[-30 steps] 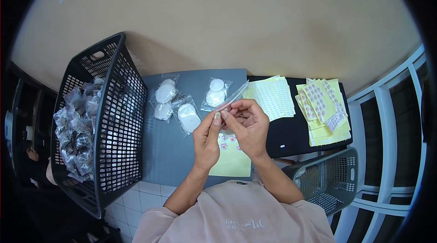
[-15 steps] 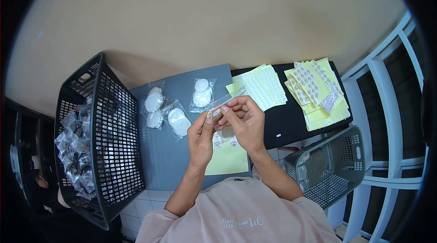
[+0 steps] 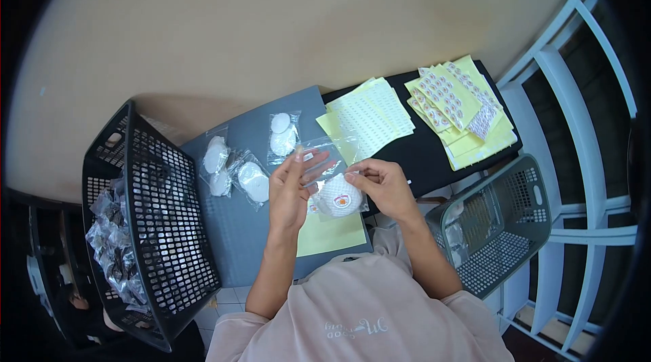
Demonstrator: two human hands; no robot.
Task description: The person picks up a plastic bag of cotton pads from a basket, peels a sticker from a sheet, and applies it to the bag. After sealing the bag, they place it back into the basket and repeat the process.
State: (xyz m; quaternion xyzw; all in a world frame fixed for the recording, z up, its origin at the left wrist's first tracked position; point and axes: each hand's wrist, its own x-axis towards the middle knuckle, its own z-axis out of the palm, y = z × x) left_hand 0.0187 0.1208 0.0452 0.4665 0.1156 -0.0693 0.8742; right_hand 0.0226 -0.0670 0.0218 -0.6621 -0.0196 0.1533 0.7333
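Observation:
My right hand (image 3: 385, 187) pinches the edge of a clear plastic bag (image 3: 339, 196) that holds a round white item with a small orange and red sticker. My left hand (image 3: 291, 189) is at the bag's left side, its fingers spread behind the clear upper part and its thumb raised. Below the bag lies a yellow sticker sheet (image 3: 331, 234), partly hidden by it. Beyond my hands, bags of white round pads (image 3: 283, 137) rest on the grey table (image 3: 237, 240), with more bagged pads (image 3: 253, 181) to the left.
A dark basket (image 3: 169, 226) full of small plastic bags stands at the left. Sheets of small labels (image 3: 373, 118) and a pile of yellow sticker sheets (image 3: 451, 101) lie on a black surface at the right. A green-grey basket (image 3: 488, 263) is below them.
The bag has turned so that its stickered round face shows. My left fingers have spread, and my right hand has moved slightly right and down. The camera view has shifted.

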